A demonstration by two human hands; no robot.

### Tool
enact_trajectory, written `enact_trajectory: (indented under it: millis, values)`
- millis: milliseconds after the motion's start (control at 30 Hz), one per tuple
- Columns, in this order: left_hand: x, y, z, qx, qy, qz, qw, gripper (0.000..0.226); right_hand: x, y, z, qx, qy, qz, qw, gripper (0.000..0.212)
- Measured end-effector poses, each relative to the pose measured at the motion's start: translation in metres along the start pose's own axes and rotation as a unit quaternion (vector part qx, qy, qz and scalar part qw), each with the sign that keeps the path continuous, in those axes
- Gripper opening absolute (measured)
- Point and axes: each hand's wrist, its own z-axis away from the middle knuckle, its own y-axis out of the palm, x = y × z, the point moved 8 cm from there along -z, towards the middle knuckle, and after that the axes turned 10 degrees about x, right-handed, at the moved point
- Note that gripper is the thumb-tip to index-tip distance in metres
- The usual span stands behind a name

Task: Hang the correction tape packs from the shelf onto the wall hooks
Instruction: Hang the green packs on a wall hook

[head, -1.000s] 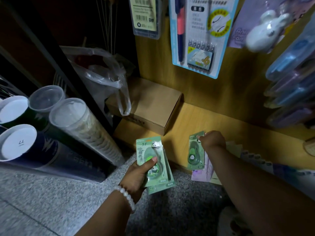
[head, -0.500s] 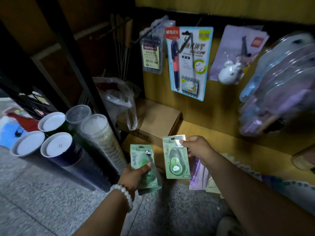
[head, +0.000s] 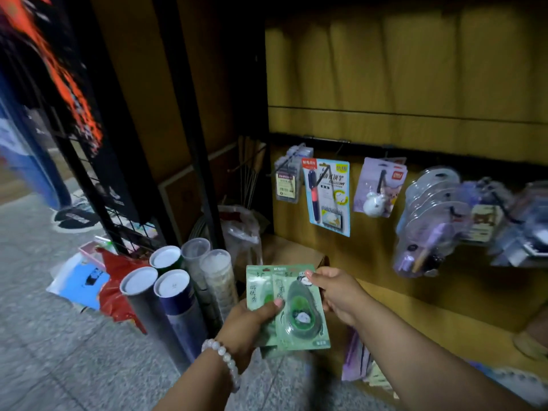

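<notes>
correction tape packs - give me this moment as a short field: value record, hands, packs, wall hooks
left hand: left hand grips a stack of green correction tape packs, thumb on the front
right hand: right hand pinches the top right edge of the front pack
front pack: overlaps the stack, held by both hands
wall hooks: hook rail carries a blue pen pack, a purple pack and clear blister packs
green packs hung: none visible
shelf: wooden shelf below the hooks
</notes>
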Motion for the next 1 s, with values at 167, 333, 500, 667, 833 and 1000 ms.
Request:
enact_trajectory:
  millis: [167, 333, 500, 667, 833, 1000]
  values:
    - [-0.049, 0.000, 0.021, -0.024, 0.050, 0.030, 0.998, 0.026, 0.050, 0.033, 0.022, 0.046, -0.037, -0.018, 0.998, 0.027]
    - [-0.094, -0.009, 0.037, -0.057, 0.078, 0.069, 0.993, 0.031, 0.077, 0.071, 0.043, 0.116, -0.022, 0.045, 0.992, 0.033]
    - [-0.128, -0.008, 0.047, -0.021, 0.094, 0.148, 0.984, 0.026, 0.108, 0.098, 0.051, 0.133, -0.065, 0.022, 0.989, 0.011]
    - [-0.154, -0.004, 0.059, 0.040, 0.062, 0.228, 0.971, 0.037, 0.140, 0.114, 0.044, 0.138, -0.113, 0.029, 0.983, 0.013]
    - [-0.185, -0.010, 0.053, 0.047, 0.088, 0.242, 0.965, 0.044, 0.187, 0.125, 0.036, 0.146, -0.166, 0.012, 0.975, 0.015]
    - [-0.224, -0.023, 0.057, 0.032, 0.183, 0.210, 0.960, 0.037, 0.262, 0.131, 0.035, 0.142, -0.234, 0.007, 0.962, 0.014]
